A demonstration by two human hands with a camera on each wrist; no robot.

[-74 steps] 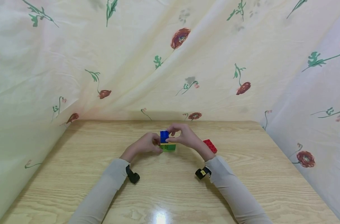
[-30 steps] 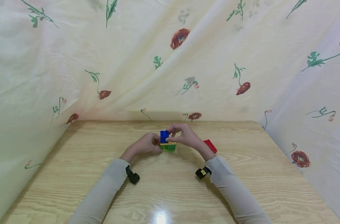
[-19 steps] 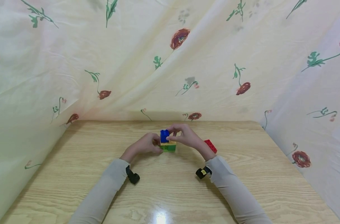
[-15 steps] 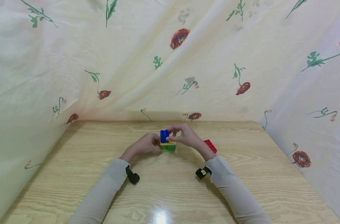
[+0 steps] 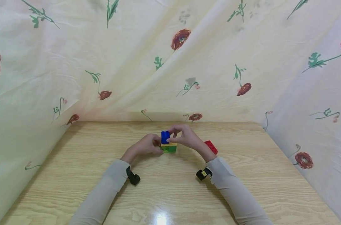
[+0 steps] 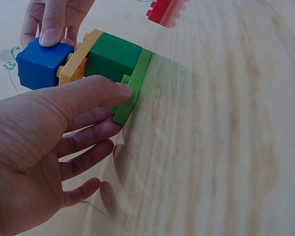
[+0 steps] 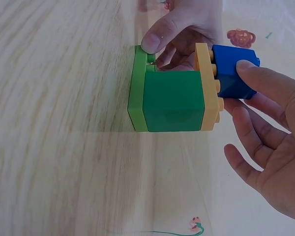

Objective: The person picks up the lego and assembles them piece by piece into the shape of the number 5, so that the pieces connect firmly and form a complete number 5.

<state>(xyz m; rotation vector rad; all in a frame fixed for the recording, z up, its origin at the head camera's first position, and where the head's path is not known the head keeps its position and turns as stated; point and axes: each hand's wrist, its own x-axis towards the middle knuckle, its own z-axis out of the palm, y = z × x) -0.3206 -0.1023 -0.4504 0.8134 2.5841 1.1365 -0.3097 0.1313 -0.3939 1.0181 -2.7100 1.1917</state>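
Observation:
My left hand (image 6: 44, 132) pinches a flat light green plate (image 6: 137, 81) at the bottom of a stack of toy building bricks, thumb on its studs. On that plate sits a dark green brick (image 7: 173, 101), topped by a flat yellow-orange plate (image 7: 207, 91). A blue brick (image 7: 236, 71) is held at one end of the orange plate, on the left hand's side, between the thumb and fingers of my right hand (image 7: 280, 128). Orange studs show in a narrow gap under the blue brick (image 6: 44, 64). Below the stack in the head view is the wooden table (image 5: 165, 175).
A red brick (image 5: 211, 147) with studs up lies on the table right of the stack, beside the right forearm. Behind the table hangs a cream cloth with flowers (image 5: 131, 62). Black wrist cameras (image 5: 134, 178) stick out at both cuffs.
Both hands keep nearly the same place around the stack. The blue brick has only shifted and tilted very slightly in the right fingers.

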